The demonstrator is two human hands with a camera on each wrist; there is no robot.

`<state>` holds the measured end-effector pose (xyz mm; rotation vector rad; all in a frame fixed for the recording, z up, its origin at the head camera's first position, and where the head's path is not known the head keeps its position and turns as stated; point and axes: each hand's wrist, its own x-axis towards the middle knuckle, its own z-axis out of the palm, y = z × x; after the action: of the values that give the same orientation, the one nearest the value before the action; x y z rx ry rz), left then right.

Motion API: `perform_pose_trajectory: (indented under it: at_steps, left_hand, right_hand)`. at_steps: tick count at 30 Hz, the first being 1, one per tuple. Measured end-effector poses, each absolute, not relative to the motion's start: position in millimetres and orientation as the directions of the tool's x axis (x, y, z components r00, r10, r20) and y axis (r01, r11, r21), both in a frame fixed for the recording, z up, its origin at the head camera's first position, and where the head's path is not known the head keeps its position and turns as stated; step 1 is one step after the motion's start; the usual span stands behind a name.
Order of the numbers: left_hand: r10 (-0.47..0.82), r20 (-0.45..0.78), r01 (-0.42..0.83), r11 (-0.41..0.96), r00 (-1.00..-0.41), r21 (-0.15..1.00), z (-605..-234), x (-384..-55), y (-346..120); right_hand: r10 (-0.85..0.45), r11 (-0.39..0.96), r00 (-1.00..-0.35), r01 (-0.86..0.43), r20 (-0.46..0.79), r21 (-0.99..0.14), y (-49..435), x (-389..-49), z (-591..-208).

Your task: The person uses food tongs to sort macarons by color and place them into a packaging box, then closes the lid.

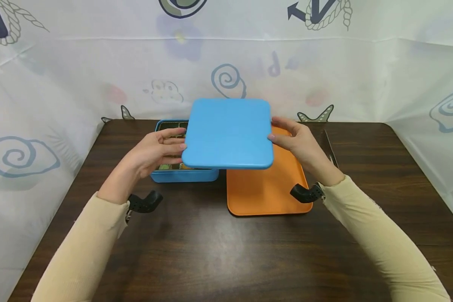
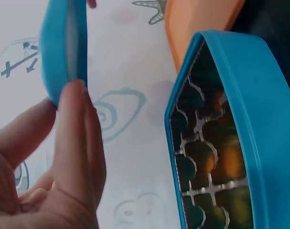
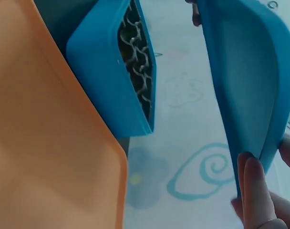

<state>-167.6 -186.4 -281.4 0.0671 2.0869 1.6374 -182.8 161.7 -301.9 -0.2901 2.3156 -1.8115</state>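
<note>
A flat blue lid is held up level between both hands, in the air above the table. My left hand grips its left edge, thumb and fingers on either side of the rim in the left wrist view. On the opposite edge, my right hand pinches the rim between thumb and fingers. Behind the lid and to the left sits a blue box, uncovered and partly hidden by the lid. A divider grid splits its inside into several compartments, where blurred yellow and orange things lie.
An orange tray lies right of the box, partly under the lid. A thin dark object leans out behind the right wrist. The dark wooden table meets a printed white curtain at the back.
</note>
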Motion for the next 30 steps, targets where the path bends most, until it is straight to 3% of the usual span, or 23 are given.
perform_pose_trajectory:
  at_steps: [7,12,17,24,30]
  left_hand:
    - [0.246,-0.327,-0.217,0.386,-0.913,0.897,-289,-169,-198]
    - [0.184,-0.303,-0.198,0.437,-0.935,0.877,-294,-171,-207]
    - [0.108,-0.266,-0.187,0.468,-0.958,0.864,-297,-171,-211]
    - [-0.002,-0.221,-0.193,0.493,-0.975,0.848,-304,-173,-218]
    - [-0.024,-0.236,-0.216,0.497,-0.972,0.840,-311,-176,-228]
  right_hand:
    - [-0.330,0.175,-0.941,0.015,-0.073,-0.984,138,-188,-306]
    - [-0.359,0.217,-0.930,-0.002,-0.078,-0.976,120,-193,-308]
    - [-0.348,0.269,-0.935,-0.027,-0.071,-0.963,101,-196,-310]
    - [-0.302,0.228,-0.953,-0.050,-0.022,-0.972,76,-203,-320]
    - [-0.335,0.422,-0.939,-0.079,-0.075,-0.903,60,-208,-328]
